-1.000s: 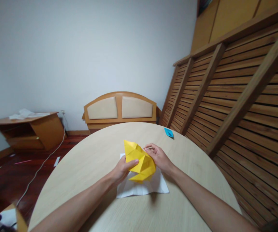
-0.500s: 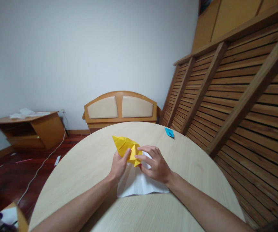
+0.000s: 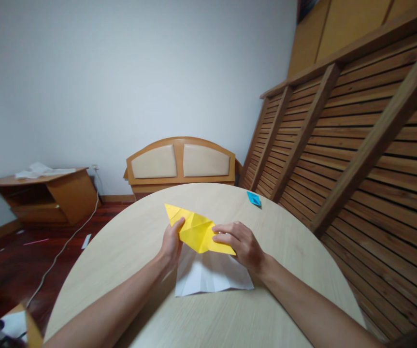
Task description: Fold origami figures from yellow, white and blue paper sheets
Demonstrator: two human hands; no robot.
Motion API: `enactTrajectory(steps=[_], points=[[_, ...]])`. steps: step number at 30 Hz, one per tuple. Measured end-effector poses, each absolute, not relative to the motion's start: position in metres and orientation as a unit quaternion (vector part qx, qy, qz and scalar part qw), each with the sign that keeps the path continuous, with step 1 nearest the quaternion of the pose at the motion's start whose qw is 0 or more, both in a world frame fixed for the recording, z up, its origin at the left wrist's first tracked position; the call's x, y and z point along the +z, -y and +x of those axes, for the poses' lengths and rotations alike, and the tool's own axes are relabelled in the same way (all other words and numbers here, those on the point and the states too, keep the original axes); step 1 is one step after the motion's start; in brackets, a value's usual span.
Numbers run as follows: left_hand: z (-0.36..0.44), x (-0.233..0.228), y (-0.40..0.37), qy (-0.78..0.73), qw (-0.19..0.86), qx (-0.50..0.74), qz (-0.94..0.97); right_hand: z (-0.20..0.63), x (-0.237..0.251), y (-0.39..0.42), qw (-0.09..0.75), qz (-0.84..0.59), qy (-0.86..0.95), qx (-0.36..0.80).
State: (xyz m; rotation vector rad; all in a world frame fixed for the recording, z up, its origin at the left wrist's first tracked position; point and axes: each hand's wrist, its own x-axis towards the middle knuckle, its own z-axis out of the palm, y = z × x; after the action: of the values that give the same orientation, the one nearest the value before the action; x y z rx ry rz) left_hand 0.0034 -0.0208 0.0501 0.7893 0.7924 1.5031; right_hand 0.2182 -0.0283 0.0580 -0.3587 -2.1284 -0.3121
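Observation:
A folded yellow paper (image 3: 197, 230) is held just above the round pale wooden table (image 3: 132, 251), stretched out in a long pointed shape. My left hand (image 3: 171, 244) pinches its left end, thumb on top. My right hand (image 3: 240, 244) grips its right part, fingers laid over the fold. Under both hands a creased white sheet (image 3: 211, 279) lies flat on the table.
A small blue folded paper (image 3: 253, 198) lies near the table's far right edge. A slatted wooden wall (image 3: 356, 145) runs along the right. Behind the table stands a padded headboard (image 3: 181, 163); a low wooden cabinet (image 3: 45, 193) and a cable on the floor are at the left.
The yellow paper went from a bulky crumpled form over the white sheet to a flatter, longer shape. Both hands moved up and away from me, then spread apart along it.

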Motion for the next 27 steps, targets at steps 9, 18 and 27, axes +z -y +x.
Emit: enactTrajectory(steps=[9,18,27], points=[[-0.001,0.055,0.016,-0.364,0.623,0.624,0.302,0.216,0.056,0.028,0.538,-0.138,0.831,0.019],[0.005,0.053,0.019,-0.377,0.642,0.6,0.293,0.2,0.033,0.015,0.617,-0.196,0.761,0.043],[0.005,0.056,0.02,-0.364,0.671,0.562,0.317,0.212,0.053,0.019,0.659,-0.283,0.693,0.072]])
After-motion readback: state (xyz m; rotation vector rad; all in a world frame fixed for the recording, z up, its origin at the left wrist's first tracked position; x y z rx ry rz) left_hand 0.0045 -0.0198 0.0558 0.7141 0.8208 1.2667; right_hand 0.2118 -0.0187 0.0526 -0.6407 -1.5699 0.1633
